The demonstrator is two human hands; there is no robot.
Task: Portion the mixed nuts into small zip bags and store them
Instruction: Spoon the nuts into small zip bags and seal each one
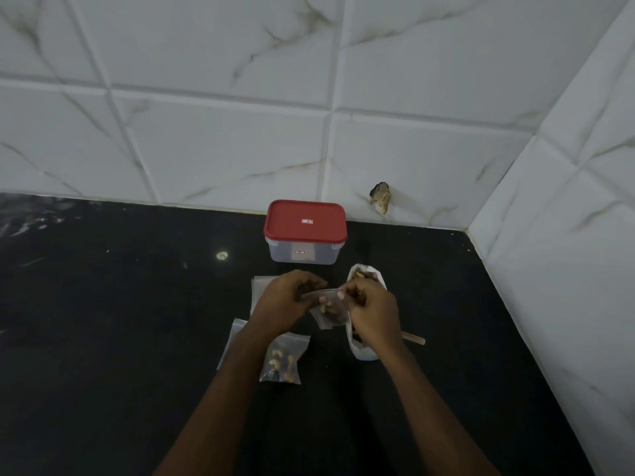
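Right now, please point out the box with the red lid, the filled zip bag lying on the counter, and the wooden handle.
box with the red lid [305,219]: head view, middle of the lid.
filled zip bag [283,360]: head view, on the nuts inside.
wooden handle [414,338]: head view, its free end.

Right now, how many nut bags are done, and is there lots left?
One filled bag lies on the counter, so that looks done. The left grip and right grip pinch the top of a second bag holding nuts. Left: the big bag shows more nuts, empty bags wait nearby, and the box is shut, with both bags outside it.
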